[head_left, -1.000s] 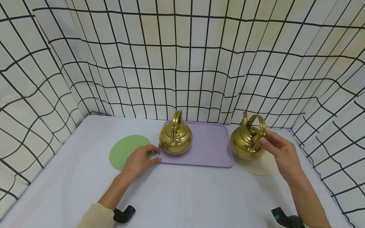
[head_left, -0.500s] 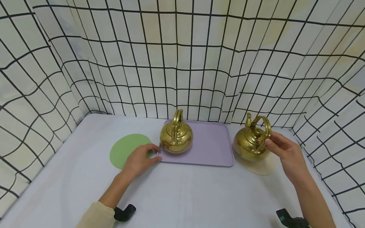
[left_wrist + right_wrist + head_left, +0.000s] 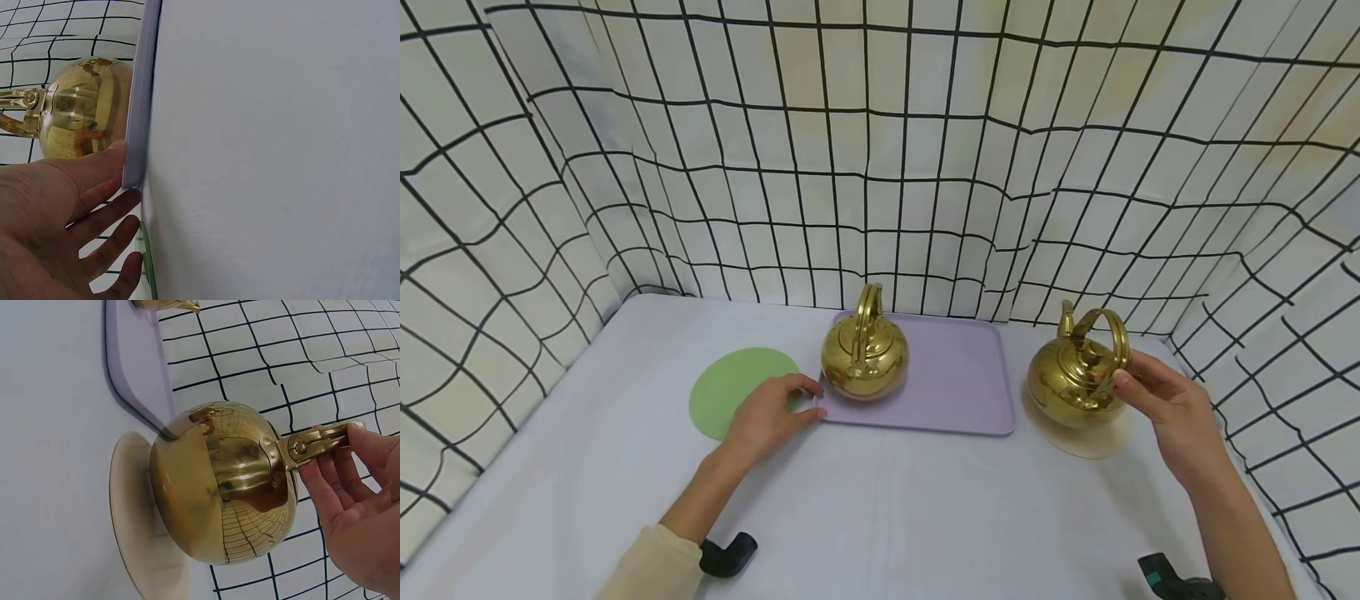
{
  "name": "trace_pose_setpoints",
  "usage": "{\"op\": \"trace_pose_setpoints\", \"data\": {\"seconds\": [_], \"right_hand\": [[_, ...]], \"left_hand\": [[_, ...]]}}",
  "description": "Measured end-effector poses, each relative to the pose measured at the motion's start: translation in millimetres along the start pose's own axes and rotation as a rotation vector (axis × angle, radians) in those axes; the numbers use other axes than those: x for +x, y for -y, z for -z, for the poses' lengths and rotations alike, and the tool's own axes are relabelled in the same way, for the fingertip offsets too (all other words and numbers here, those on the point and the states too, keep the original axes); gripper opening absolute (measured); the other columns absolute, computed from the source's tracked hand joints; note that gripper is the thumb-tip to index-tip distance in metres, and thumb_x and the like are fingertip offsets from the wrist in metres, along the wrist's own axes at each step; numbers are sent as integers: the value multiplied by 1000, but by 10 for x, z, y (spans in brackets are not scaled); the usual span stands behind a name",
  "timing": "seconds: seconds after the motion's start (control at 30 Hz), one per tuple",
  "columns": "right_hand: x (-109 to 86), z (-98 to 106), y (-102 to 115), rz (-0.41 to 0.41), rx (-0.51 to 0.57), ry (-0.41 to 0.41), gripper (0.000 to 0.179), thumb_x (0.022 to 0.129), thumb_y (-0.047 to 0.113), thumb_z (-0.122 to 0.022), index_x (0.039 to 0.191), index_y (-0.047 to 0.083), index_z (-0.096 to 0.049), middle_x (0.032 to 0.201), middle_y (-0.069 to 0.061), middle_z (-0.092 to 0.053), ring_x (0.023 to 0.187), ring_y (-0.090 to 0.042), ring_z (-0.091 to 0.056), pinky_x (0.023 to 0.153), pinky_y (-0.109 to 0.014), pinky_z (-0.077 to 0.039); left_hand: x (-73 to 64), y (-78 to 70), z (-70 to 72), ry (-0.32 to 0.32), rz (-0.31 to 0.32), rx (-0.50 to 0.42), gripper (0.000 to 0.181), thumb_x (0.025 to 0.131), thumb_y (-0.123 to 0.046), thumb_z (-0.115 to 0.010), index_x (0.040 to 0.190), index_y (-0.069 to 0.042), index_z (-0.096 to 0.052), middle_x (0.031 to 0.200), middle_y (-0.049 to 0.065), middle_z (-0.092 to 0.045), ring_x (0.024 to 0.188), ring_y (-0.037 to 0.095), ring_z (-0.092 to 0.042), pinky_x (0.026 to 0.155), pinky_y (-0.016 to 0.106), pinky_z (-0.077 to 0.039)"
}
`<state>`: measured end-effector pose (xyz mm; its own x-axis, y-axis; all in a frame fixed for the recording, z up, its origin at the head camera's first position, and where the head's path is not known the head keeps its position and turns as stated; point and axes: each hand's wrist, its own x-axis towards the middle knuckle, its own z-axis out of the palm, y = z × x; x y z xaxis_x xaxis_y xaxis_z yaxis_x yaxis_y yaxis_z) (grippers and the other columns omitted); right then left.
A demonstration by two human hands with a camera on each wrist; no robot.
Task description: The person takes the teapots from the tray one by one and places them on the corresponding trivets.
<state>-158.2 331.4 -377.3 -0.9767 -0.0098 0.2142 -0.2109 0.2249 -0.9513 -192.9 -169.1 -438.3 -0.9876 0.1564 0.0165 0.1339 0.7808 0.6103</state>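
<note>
My right hand (image 3: 1176, 417) pinches the arched handle of a brass teapot (image 3: 1075, 387) between thumb and fingers. That teapot hangs just above a round beige mat (image 3: 131, 512), with a small gap visible in the right wrist view. A second brass teapot (image 3: 865, 367) stands on the left part of a lilac tray (image 3: 955, 367). At the tray's front left corner, my left hand (image 3: 767, 417) holds the rim, thumb at the front and index finger at the side. The left wrist view shows its other fingers (image 3: 112, 247) loosely spread beyond the corner.
A round green mat (image 3: 730, 383) lies left of the tray, partly behind my left hand. White cloth (image 3: 880, 517) covers the table. White walls with a black grid (image 3: 925, 167) enclose the back and both sides.
My right hand has carried the teapot rightward, from beside the tray's right edge to over the beige mat. The left hand stays on the tray corner.
</note>
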Motion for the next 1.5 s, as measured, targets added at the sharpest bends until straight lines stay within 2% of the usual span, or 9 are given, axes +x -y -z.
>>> {"op": "trace_pose_setpoints", "data": {"seconds": [0.2,0.87,1.2,1.37,1.5], "right_hand": [[-20,49,-30,2,-21,8,42,103,10,-64,144,2,-58,110,12,-76,106,2,-68,91,-7,-51],[-60,163,-100,-71,-65,-15,44,103,15,-66,146,4,-57,112,14,-75,109,4,-66,88,-5,-50],[-81,190,-148,-34,46,11,44,103,7,-64,146,2,-57,110,10,-77,114,3,-65,92,-6,-50],[-99,213,-177,-42,62,13,43,103,6,-62,146,1,-56,124,13,-71,123,5,-57,92,-6,-47],[-108,224,-184,-40,90,20,41,103,5,-62,144,1,-57,121,11,-72,119,4,-61,92,-7,-49]], "left_hand": [[6,13,-13,-3,-5,5,28,90,-27,-82,116,-18,-76,127,9,-74,122,32,-66,102,56,-53],[16,4,6,7,2,-1,28,91,-27,-81,117,-19,-76,128,10,-74,123,33,-66,104,56,-52],[10,-4,14,10,9,-5,28,92,-27,-81,118,-19,-75,131,10,-73,125,33,-65,104,57,-52],[9,-8,17,9,8,-2,28,92,-27,-80,118,-18,-75,130,10,-73,125,33,-65,105,56,-52],[7,-12,16,10,12,-2,28,92,-27,-80,118,-18,-75,131,10,-73,125,33,-65,105,57,-52]]}}
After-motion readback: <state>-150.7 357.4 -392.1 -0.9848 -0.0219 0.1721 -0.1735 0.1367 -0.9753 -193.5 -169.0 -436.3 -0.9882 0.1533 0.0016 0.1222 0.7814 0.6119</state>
